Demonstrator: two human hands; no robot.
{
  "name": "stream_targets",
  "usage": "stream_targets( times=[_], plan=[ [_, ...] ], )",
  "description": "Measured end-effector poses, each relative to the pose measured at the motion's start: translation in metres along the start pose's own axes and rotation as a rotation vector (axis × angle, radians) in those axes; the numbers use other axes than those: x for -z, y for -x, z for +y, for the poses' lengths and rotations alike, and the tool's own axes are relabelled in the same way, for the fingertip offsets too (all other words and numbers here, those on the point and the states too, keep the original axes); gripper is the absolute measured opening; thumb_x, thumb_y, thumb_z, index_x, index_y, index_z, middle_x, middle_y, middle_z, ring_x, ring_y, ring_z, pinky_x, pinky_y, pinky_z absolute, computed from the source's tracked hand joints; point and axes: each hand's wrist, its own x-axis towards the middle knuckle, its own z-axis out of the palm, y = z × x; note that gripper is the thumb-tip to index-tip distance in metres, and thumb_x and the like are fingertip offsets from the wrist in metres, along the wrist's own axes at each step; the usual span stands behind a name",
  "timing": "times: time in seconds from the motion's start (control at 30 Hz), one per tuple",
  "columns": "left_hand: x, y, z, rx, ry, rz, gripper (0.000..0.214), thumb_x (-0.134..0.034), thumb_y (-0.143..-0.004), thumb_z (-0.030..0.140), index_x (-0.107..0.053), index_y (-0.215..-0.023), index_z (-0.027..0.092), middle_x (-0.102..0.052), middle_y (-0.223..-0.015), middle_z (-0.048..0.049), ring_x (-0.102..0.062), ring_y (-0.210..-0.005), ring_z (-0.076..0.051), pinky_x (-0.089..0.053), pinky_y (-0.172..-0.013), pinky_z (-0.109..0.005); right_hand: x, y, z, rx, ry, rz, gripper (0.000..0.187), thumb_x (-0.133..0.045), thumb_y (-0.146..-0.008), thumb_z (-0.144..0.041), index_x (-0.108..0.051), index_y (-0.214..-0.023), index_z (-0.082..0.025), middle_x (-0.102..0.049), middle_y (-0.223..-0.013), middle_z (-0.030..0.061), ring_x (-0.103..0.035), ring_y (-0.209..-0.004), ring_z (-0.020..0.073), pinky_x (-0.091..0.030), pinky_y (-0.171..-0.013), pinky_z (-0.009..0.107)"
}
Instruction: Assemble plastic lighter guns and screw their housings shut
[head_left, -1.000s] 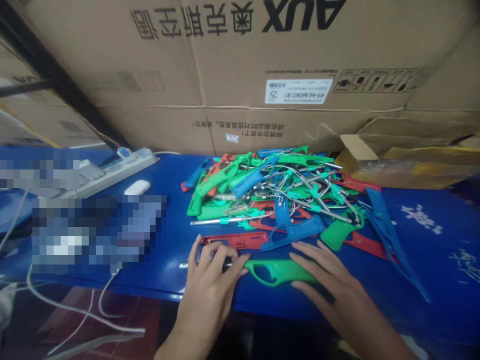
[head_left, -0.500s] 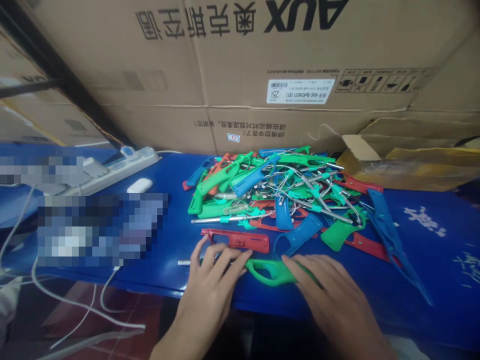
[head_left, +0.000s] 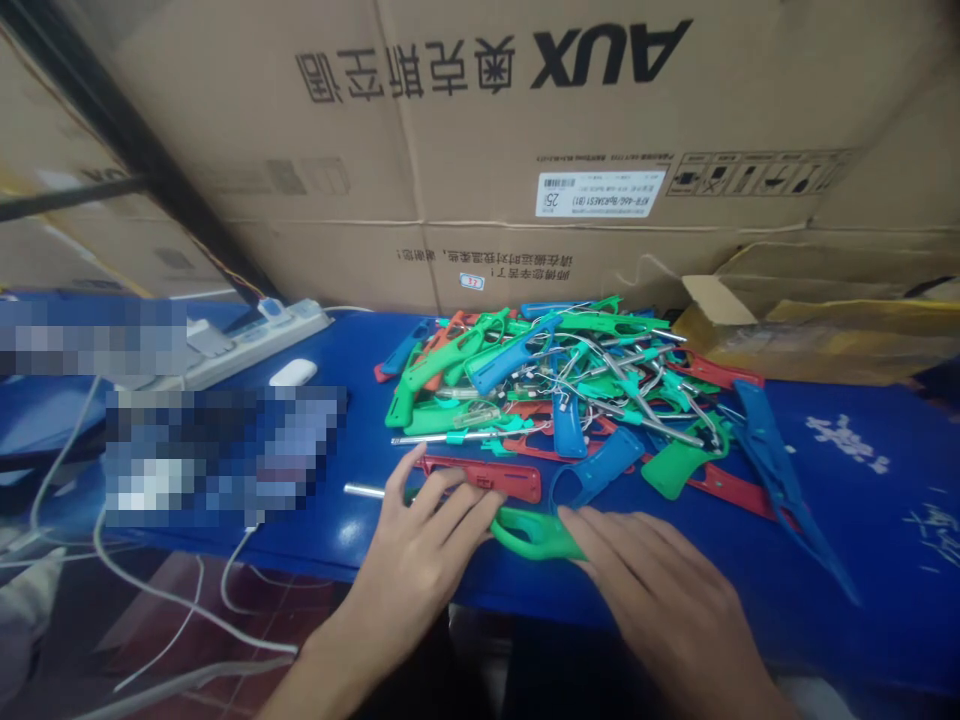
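A green plastic handle shell point(head_left: 529, 533) with a finger loop lies near the front edge of the blue table point(head_left: 862, 560). My right hand point(head_left: 660, 590) lies flat over its right end, fingers stretched out. My left hand point(head_left: 424, 545) rests with spread fingers on its left end, over a thin metal rod point(head_left: 364, 490) that sticks out to the left. Just behind my left fingers lies a red shell point(head_left: 487, 477). Beyond it sits a heap of green, blue and red shells with metal rods and wires point(head_left: 570, 390).
Large cardboard boxes point(head_left: 525, 150) wall off the back. A white power strip point(head_left: 255, 335) and a small white oval object point(head_left: 292, 372) lie at the back left. White cables point(head_left: 172, 600) hang off the front left. A long blue shell point(head_left: 780, 480) lies to the right.
Both hands and the green shell shifted slightly left along the front edge; the metal rod now shows further out past my left hand. The view moved a little.
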Motion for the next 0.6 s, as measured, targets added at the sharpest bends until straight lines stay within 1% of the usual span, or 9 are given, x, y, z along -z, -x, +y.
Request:
stream_targets(
  times=[0.1, 0.2, 0.27, 0.33, 0.4, 0.47, 0.5, 0.57, 0.6],
  plan=[
    [0.005, -0.004, -0.005, -0.045, -0.001, 0.036, 0.019, -0.053, -0.103, 0.01, -0.069, -0.114, 0.012, -0.076, -0.094, -0.0032, -0.066, -0.094, -0.021, -0.026, -0.117, -0.055, 0.004, -0.001, 0.0, 0.022, -0.001, 0.027, 0.037, -0.043, -0.104, -0.007, -0.065, -0.132, -0.012, -0.076, -0.124, 0.0068, -0.069, -0.111, 0.0182, -0.041, -0.105, 0.035],
    [0.01, -0.008, -0.008, -0.075, -0.001, 0.092, 0.019, -0.056, -0.099, 0.004, -0.07, -0.111, 0.012, -0.077, -0.089, -0.0022, -0.069, -0.09, -0.019, -0.026, -0.118, -0.055, 0.009, -0.006, -0.001, 0.046, -0.003, 0.051, 0.037, -0.044, -0.101, -0.004, -0.065, -0.131, -0.012, -0.077, -0.124, 0.0059, -0.07, -0.11, 0.0188, -0.042, -0.105, 0.036],
    [0.013, -0.01, -0.008, -0.094, -0.002, 0.111, 0.02, -0.058, -0.097, 0.002, -0.07, -0.109, 0.012, -0.078, -0.089, -0.0018, -0.07, -0.088, -0.018, -0.025, -0.12, -0.054, 0.012, -0.01, -0.004, 0.05, 0.022, 0.042, 0.034, -0.045, -0.102, -0.007, -0.067, -0.127, -0.013, -0.078, -0.121, 0.0054, -0.073, -0.104, 0.0201, -0.045, -0.101, 0.037],
    [0.014, -0.013, -0.006, -0.125, 0.005, 0.103, 0.02, -0.057, -0.098, 0.003, -0.071, -0.108, 0.012, -0.078, -0.09, -0.0018, -0.07, -0.09, -0.018, -0.023, -0.122, -0.055, 0.012, -0.014, -0.009, 0.042, 0.079, 0.031, 0.033, -0.039, -0.105, -0.011, -0.069, -0.12, -0.014, -0.081, -0.108, 0.0039, -0.075, -0.091, 0.0199, -0.047, -0.09, 0.037],
    [0.017, -0.017, -0.002, -0.151, 0.001, 0.072, 0.02, -0.055, -0.1, 0.005, -0.071, -0.11, 0.012, -0.078, -0.092, -0.0019, -0.07, -0.097, -0.02, -0.018, -0.124, -0.059, 0.011, -0.019, -0.015, 0.022, 0.147, 0.027, 0.038, -0.032, -0.109, -0.015, -0.069, -0.112, -0.015, -0.082, -0.093, 0.0018, -0.075, -0.076, 0.0179, -0.047, -0.078, 0.035],
    [0.022, -0.018, 0.002, -0.148, -0.041, 0.048, 0.021, -0.054, -0.103, 0.011, -0.069, -0.117, 0.013, -0.079, -0.102, -0.0042, -0.066, -0.115, -0.026, -0.009, -0.125, -0.065, 0.009, -0.023, -0.021, -0.011, 0.164, 0.028, 0.041, -0.028, -0.111, -0.019, -0.069, -0.107, -0.015, -0.081, -0.086, 0.0008, -0.074, -0.067, 0.015, -0.047, -0.07, 0.032],
    [0.025, -0.017, 0.003, -0.132, -0.072, 0.047, 0.023, -0.056, -0.103, 0.015, -0.067, -0.122, 0.014, -0.077, -0.111, -0.0062, -0.061, -0.125, -0.03, -0.005, -0.125, -0.068, 0.009, -0.024, -0.023, -0.036, 0.145, 0.033, 0.041, -0.029, -0.112, -0.021, -0.069, -0.105, -0.015, -0.081, -0.085, 0.0014, -0.074, -0.064, 0.0137, -0.047, -0.066, 0.03],
    [0.032, -0.01, 0.006, -0.076, -0.1, 0.085, 0.034, -0.063, -0.101, 0.025, -0.06, -0.135, 0.023, -0.071, -0.128, -0.0086, -0.048, -0.14, -0.036, -0.001, -0.122, -0.074, 0.009, -0.025, -0.027, -0.117, 0.052, 0.05, 0.038, -0.034, -0.112, -0.027, -0.069, -0.102, -0.014, -0.08, -0.079, 0.0021, -0.072, -0.057, 0.0119, -0.048, -0.059, 0.027],
    [0.034, -0.004, 0.007, -0.03, -0.088, 0.108, 0.046, -0.066, -0.099, 0.03, -0.053, -0.142, 0.031, -0.069, -0.131, -0.0077, -0.047, -0.14, -0.036, -0.005, -0.121, -0.076, 0.009, -0.024, -0.028, -0.166, -0.011, 0.056, 0.037, -0.036, -0.111, -0.03, -0.069, -0.101, -0.015, -0.078, -0.074, 0.0017, -0.07, -0.052, 0.0117, -0.048, -0.055, 0.026]
  ],
)
